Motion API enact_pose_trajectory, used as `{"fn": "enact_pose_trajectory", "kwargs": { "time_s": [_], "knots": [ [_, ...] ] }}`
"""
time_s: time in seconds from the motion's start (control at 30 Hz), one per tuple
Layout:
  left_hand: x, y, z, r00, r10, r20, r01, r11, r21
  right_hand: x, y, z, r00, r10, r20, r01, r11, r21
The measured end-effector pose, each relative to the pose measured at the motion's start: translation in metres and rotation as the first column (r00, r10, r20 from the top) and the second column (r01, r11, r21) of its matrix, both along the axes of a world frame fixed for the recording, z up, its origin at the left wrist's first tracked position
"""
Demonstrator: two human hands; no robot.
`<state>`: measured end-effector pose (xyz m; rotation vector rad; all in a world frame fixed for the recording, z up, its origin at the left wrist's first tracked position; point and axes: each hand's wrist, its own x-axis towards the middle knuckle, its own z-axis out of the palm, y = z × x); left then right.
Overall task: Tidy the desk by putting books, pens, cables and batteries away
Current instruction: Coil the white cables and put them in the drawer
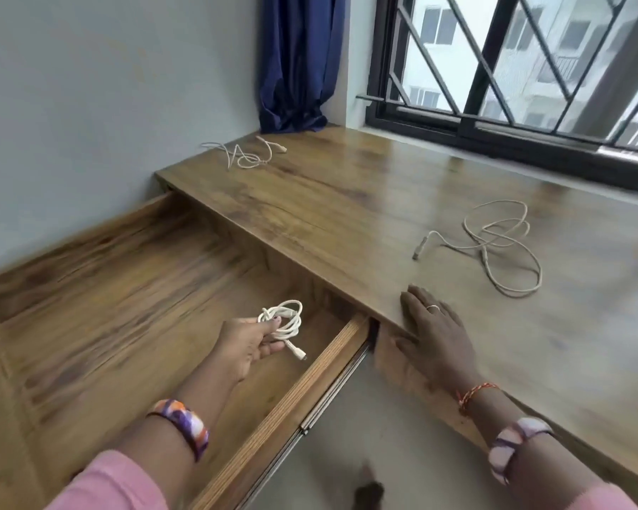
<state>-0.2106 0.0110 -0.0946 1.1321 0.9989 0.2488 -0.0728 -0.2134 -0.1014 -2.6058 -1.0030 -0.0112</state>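
- Step in hand, as I read it: stowing cables; left hand [245, 349] is over the open drawer [126, 288] with a coiled white cable [284, 320] pinched between thumb and curled fingers
- Coil hangs above the drawer's right end, near its side wall; plug end dangles below the fingers; can't tell if it touches the drawer floor yet
- Right hand [433, 327] lies flat on the desk [347, 200] edge, fingers straight and close together, holding nothing; looks like bracing
- Drawer is pulled well out; the part in view shows bare wood, no other items visible inside
- Two cables left on the desk: loose grey cable [501, 248] just beyond the right hand, tangled in open loops; thin cable [244, 154] at the far corner by the curtain [297, 64]
- No books, pens or batteries in view
- Next, likely: release the coil into the drawer, then take the grey cable with the right hand as it's nearest
- That one needs gathering into loops first, else it'll sprawl or snag on the drawer edge
- Far cable needs a long reach across the desk
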Motion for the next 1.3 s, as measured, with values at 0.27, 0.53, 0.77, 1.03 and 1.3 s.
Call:
{"fn": "enact_pose_trajectory", "kwargs": {
  "time_s": [0.27, 0.53, 0.77, 1.03, 1.3],
  "knots": [
    [0.045, -0.015, -0.053, 0.993, 0.110, -0.042, -0.114, 0.984, -0.139, 0.000, 0.001, 0.003, 0.997, 0.051, 0.052, -0.047, 0.996, -0.074],
    [0.062, -0.019, -0.080, 0.972, 0.191, -0.135, -0.187, 0.982, 0.040, 0.002, 0.002, 0.000, 0.995, 0.070, 0.075, -0.065, 0.995, -0.071],
    [0.065, -0.018, -0.078, 0.973, 0.127, -0.192, -0.092, 0.980, 0.178, 0.003, 0.003, -0.003, 0.994, 0.072, 0.085, -0.067, 0.996, -0.060],
    [0.062, -0.020, -0.061, 0.944, 0.171, -0.282, -0.013, 0.874, 0.485, 0.004, 0.001, -0.006, 0.994, 0.071, 0.089, -0.068, 0.997, -0.035],
    [0.058, -0.061, 0.003, 0.985, -0.172, -0.011, 0.093, 0.476, 0.874, 0.005, 0.001, -0.001, 0.997, 0.082, 0.007, -0.082, 0.997, 0.005]
  ]
}}
